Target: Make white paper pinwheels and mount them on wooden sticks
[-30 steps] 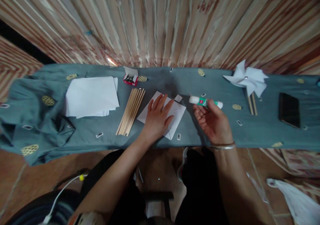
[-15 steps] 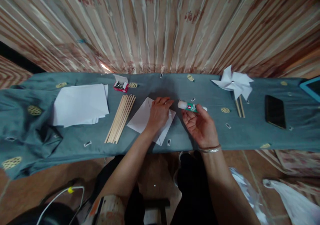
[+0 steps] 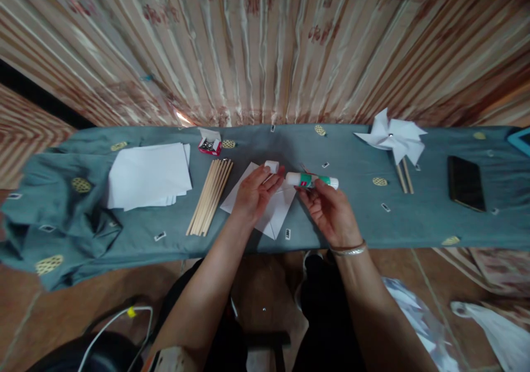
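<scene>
My right hand (image 3: pixel 331 209) grips a green-and-white glue stick (image 3: pixel 308 180), held level with its white end toward my left hand. Between the thumb and fingers of my left hand (image 3: pixel 255 192) is a small white cap (image 3: pixel 271 166). Under my left hand lies a white paper square (image 3: pixel 273 217) with creases and a diagonal cut line, partly covered by the hand. A thin dark-red item shows just behind the glue stick; most of it is hidden, so I cannot tell its kind.
Wooden sticks (image 3: pixel 210 198) lie left of the paper, below a small red box (image 3: pixel 210 143) of metal pins. Farther left is a paper stack (image 3: pixel 149 176). A white pinwheel (image 3: pixel 391 134) and a black phone (image 3: pixel 466 183) lie on the right of the cloth-covered table (image 3: pixel 351 228).
My left hand has lifted from the paper and turned up, now with the white cap in its fingers. The glue stick has shifted slightly toward it. The whole view has moved a little.
</scene>
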{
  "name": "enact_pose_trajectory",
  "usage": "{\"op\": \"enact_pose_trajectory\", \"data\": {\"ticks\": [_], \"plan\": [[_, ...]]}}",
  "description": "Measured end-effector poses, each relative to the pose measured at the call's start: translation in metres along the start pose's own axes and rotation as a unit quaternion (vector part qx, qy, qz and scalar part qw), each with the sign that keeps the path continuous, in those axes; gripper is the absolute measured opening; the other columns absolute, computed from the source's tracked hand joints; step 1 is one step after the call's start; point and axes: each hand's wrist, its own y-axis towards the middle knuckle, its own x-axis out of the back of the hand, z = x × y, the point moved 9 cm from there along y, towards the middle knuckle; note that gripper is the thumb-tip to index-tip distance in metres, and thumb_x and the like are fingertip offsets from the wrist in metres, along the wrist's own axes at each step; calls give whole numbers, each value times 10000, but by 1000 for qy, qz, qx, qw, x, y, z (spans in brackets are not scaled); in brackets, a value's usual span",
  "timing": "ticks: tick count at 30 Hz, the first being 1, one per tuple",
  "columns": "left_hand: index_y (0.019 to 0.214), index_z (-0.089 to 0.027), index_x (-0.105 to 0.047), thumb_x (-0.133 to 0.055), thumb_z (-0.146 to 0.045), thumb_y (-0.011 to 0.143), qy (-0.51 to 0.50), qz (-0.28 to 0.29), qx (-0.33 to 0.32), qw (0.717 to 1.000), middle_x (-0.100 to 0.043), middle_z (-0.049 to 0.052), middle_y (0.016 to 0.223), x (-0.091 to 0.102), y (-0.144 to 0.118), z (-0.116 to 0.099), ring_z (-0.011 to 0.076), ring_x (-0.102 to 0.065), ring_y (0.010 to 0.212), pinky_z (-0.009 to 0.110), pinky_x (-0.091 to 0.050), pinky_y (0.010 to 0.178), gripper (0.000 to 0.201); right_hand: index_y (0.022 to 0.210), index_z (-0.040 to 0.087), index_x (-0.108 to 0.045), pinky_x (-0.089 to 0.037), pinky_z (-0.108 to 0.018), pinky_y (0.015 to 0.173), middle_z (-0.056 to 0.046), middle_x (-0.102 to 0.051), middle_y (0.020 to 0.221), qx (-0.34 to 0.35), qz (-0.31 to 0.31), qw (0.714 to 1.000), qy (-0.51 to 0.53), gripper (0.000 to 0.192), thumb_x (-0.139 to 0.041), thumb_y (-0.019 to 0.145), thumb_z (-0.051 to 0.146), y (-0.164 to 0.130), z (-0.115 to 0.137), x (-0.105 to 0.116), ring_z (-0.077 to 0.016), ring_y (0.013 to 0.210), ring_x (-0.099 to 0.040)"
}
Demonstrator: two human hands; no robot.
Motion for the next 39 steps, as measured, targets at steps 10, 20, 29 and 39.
{"op": "enact_pose_trajectory", "data": {"ticks": [10, 20, 29, 39], "plan": [[940, -180, -709, -801, -238, 671, 30, 14, 4, 999, -687, -8, 817, 15, -17, -2, 83, -615, 745, 217, -435, 741, 290, 824, 208, -728, -611, -173, 694, 38, -751, 748, 4, -6, 1000, 6, 185, -820, 666, 239, 1, -8, -12, -101, 701, -724], [935, -177, -730, -804, -210, 652, 52, 23, -14, 998, -700, -8, 818, 14, -20, -3, 74, -605, 708, 235, -451, 791, 295, 842, 226, -726, -625, -206, 700, 50, -750, 786, 17, 7, 999, -38, 245, -854, 637, 266, 0, -9, -16, -103, 713, -715], [849, -192, -737, -821, -176, 583, 140, 30, -103, 984, -721, -4, 833, 14, -29, -20, 124, -644, 783, 267, -484, 810, 280, 746, 206, -732, -602, -145, 584, 37, -759, 734, -7, -7, 1000, -28, 233, -887, 586, 271, -4, -20, -21, -104, 650, -725], [920, -168, -747, -819, -256, 612, 345, 55, -132, 928, -746, 38, 836, 30, -45, -40, 167, -669, 746, 294, -528, 740, 328, 683, 178, -733, -518, -173, 503, 11, -733, 662, -63, 4, 996, -69, 303, -918, 502, 336, -8, -37, -26, -101, 563, -670]]}}
